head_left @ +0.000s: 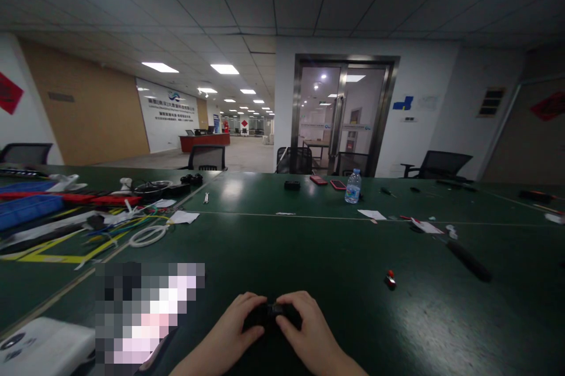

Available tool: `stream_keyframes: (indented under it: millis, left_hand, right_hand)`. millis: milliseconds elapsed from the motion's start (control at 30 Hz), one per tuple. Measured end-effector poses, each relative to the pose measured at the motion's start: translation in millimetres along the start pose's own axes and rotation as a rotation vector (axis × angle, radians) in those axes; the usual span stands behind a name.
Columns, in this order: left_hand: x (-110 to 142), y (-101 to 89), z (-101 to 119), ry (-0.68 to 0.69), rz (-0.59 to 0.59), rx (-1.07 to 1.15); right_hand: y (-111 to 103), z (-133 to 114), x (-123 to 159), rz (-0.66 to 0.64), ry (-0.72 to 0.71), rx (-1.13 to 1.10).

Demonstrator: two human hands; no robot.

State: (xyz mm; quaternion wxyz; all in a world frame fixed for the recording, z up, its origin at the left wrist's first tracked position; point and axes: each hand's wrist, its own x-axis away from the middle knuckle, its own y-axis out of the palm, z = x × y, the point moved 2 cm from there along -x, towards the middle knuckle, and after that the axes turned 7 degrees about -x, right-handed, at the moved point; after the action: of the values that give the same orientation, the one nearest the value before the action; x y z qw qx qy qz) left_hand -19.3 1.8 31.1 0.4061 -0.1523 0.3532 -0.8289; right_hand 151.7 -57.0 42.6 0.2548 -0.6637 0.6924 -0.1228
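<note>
Both hands meet at the near middle of the green table, around a small black object. My left hand grips its left side, with the thumb on the near side and the fingers over the far side. On the other side, my right hand holds it the same way. Fingers hide most of the object and its dark surface blends with the table, so I cannot tell its kind. To the right lies a small red and silver item, apart from the hands.
A screwdriver-like tool with a black handle lies at right. Farther back stand a water bottle, phones and a black box. Cables, blue trays and a white device occupy the left, beside a pixelated area.
</note>
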Motion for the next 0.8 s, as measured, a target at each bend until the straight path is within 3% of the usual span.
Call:
stream_keyframes:
  millis: [800]
  left_hand:
    - [0.4, -1.9, 3.9, -0.012, 0.003, -0.014]
  right_hand:
    - [-4.3, 14.8, -2.9, 0.188, 0.08, -0.052]
